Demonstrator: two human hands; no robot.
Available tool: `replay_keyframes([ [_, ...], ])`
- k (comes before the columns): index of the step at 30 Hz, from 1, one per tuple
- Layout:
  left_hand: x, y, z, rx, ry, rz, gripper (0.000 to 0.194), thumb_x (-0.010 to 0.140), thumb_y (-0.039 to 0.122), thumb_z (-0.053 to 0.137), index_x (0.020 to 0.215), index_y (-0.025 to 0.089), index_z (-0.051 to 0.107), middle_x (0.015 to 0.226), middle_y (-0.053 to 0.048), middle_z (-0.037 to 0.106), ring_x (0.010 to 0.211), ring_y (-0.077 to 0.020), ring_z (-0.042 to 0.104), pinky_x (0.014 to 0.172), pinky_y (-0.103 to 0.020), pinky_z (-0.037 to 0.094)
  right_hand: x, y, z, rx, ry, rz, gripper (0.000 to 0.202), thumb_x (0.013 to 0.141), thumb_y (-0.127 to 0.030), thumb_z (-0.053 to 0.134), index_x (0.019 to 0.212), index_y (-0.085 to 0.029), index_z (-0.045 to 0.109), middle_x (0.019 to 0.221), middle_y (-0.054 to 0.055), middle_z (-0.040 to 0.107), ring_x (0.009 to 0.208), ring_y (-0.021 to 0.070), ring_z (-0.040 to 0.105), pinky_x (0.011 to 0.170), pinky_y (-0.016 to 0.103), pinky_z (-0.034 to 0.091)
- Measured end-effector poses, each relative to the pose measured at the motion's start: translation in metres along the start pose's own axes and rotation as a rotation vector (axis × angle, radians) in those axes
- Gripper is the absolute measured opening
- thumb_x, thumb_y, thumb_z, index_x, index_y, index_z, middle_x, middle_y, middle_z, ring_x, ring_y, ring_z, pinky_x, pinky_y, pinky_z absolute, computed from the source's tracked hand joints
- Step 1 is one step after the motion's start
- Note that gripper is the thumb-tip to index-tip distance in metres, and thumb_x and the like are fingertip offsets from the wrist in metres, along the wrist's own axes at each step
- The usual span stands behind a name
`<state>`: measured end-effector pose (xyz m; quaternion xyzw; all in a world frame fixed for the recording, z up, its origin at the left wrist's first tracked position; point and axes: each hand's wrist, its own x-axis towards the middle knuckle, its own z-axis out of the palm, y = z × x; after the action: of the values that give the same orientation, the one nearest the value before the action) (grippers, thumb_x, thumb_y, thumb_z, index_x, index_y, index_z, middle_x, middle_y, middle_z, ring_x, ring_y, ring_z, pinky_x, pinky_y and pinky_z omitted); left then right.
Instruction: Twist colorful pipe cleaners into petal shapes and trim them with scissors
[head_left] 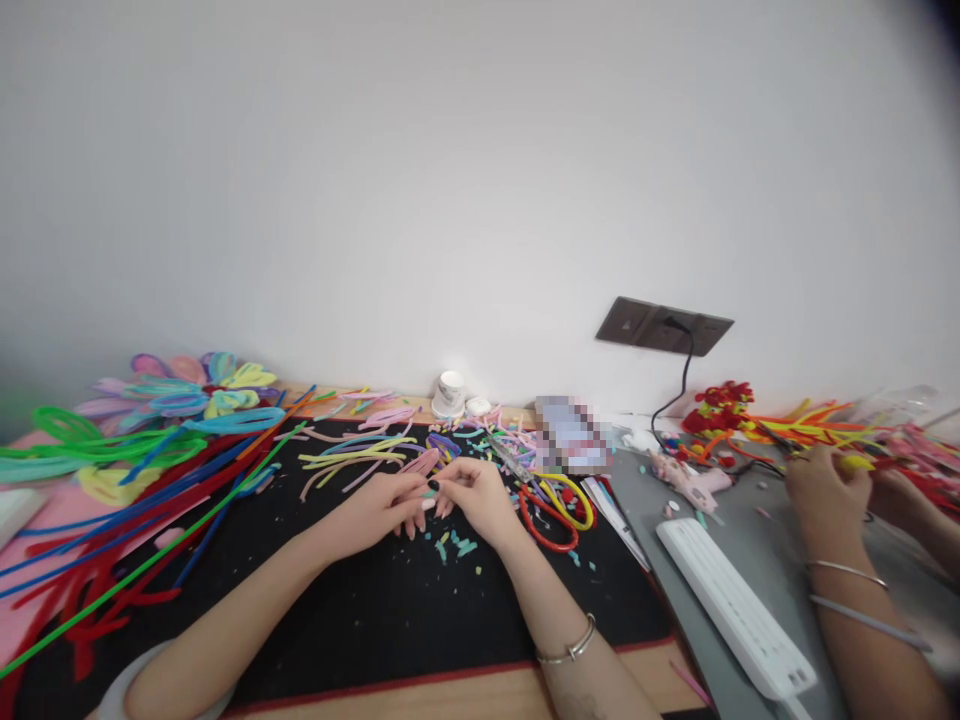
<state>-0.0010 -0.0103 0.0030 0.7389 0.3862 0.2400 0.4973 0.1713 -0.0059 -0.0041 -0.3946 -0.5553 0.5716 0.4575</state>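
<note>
My left hand (391, 508) and my right hand (474, 492) meet over the black mat (375, 620), fingertips pinched together. Whatever sits between them is tiny and mostly covered by the fingers; a speck of teal shows there. Just behind my left fingers lies a bundle of pink pipe cleaners (421, 462). Teal fuzzy scraps (456, 547) are scattered below my fingertips. To the right of my right hand rest scissors (551, 522) with one red and one yellow handle loop. Yellow and pastel pipe cleaners (352, 455) lie behind my left wrist.
Long pipe cleaners (187, 500) and looped pipe-cleaner flowers (202, 385) fill the left. A paper cup (449, 392) stands by the wall. Rightward are a phone (574, 435), a pink glue gun (694, 484), a white power strip (731, 610) and another person's hands (829, 495) with something yellow.
</note>
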Motion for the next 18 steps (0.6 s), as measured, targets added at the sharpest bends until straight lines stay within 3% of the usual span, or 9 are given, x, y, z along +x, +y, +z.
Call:
replay_keyframes([
  [3, -0.0013, -0.0009, 0.0037, -0.014, -0.071, -0.012, 0.028, 0.085, 0.04, 0.039, 0.076, 0.018, 0.052, 0.06, 0.0, 0.06, 0.05, -0.0132, 0.055, 0.046, -0.022, 0.041, -0.0028, -0.0004, 0.0035, -0.046, -0.028, 0.006, 0.014, 0.066, -0.027, 0.066, 0.067, -0.013, 0.064, 0.045, -0.003, 0.056, 0.04, 0.0094, 0.052, 0.042, 0.02, 0.042],
  [11, -0.0012, -0.0047, 0.0042, 0.017, -0.057, -0.043, 0.035, 0.087, 0.046, 0.033, 0.072, 0.019, 0.049, 0.053, 0.003, 0.048, 0.045, -0.0118, 0.045, 0.045, -0.022, 0.038, -0.0022, -0.0006, 0.0031, -0.117, 0.026, -0.069, 0.01, 0.067, -0.024, 0.066, 0.067, -0.015, 0.061, 0.051, -0.003, 0.054, 0.044, 0.0084, 0.048, 0.046, 0.02, 0.039],
  [15, -0.0014, -0.0033, 0.0037, -0.046, -0.056, -0.029, 0.036, 0.087, 0.051, 0.032, 0.073, 0.019, 0.044, 0.056, 0.004, 0.044, 0.047, -0.0105, 0.042, 0.048, -0.022, 0.038, 0.0007, 0.0008, -0.0017, -0.088, 0.049, -0.087, 0.02, 0.076, -0.037, 0.057, 0.08, -0.018, 0.054, 0.055, -0.005, 0.049, 0.043, 0.0081, 0.044, 0.044, 0.02, 0.038],
  [18, -0.0022, -0.0022, 0.0033, -0.134, -0.087, -0.055, 0.037, 0.085, 0.054, 0.033, 0.073, 0.02, 0.04, 0.057, 0.005, 0.039, 0.048, -0.0095, 0.039, 0.047, -0.021, 0.036, -0.0011, -0.0014, -0.0036, -0.177, 0.003, -0.09, 0.026, 0.082, -0.044, 0.049, 0.076, -0.019, 0.048, 0.055, -0.006, 0.045, 0.043, 0.0073, 0.038, 0.042, 0.019, 0.031],
])
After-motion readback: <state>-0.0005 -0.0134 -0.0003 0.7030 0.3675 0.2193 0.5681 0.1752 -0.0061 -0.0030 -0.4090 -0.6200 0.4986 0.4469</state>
